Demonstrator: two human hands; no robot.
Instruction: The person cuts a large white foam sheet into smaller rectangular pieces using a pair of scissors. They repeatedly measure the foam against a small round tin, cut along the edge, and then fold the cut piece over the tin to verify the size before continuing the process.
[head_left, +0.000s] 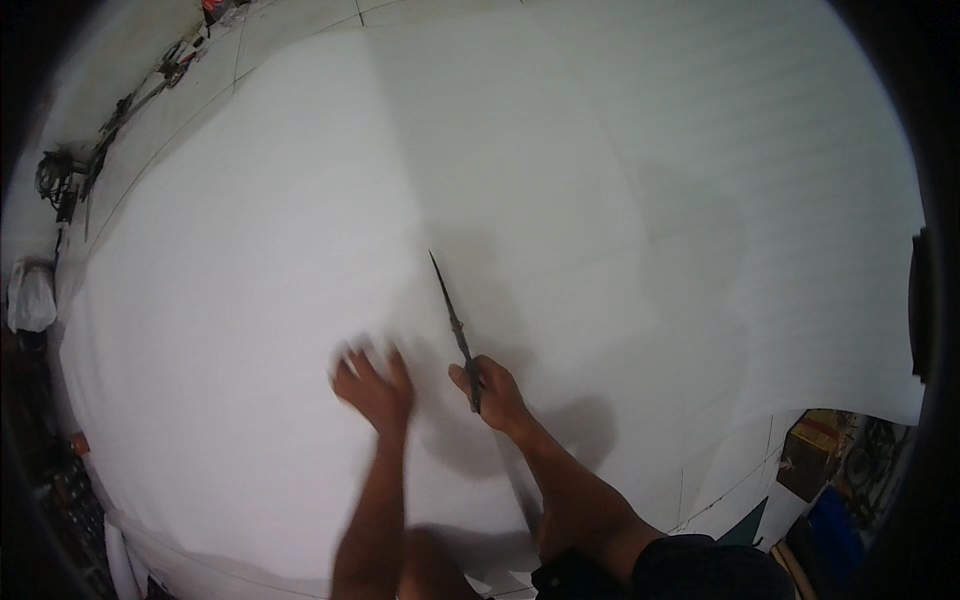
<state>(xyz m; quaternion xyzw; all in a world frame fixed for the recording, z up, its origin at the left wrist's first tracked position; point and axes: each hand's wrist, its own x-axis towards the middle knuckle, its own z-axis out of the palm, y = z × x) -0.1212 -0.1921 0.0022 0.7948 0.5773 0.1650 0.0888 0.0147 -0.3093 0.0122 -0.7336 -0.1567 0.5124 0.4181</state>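
A wide white sheet (230, 270) spreads over most of the view. My right hand (500, 393) is wrapped round the handles of dark scissors (453, 318). The long narrow blades look closed and point away from me, slightly to the left, above the sheet. My left hand (375, 388) is open over the sheet, left of the scissors. Its fingers are spread, with their tips smeared by motion, and nothing shows in them. Whether it touches the sheet I cannot tell.
Pale floor tiles (300, 18) show beyond the sheet's far edge. Dark coiled cables (60, 178) and a white plastic bag (33, 297) lie along the left side. At the lower right are a cardboard box (812, 452) and a blue object (832, 532).
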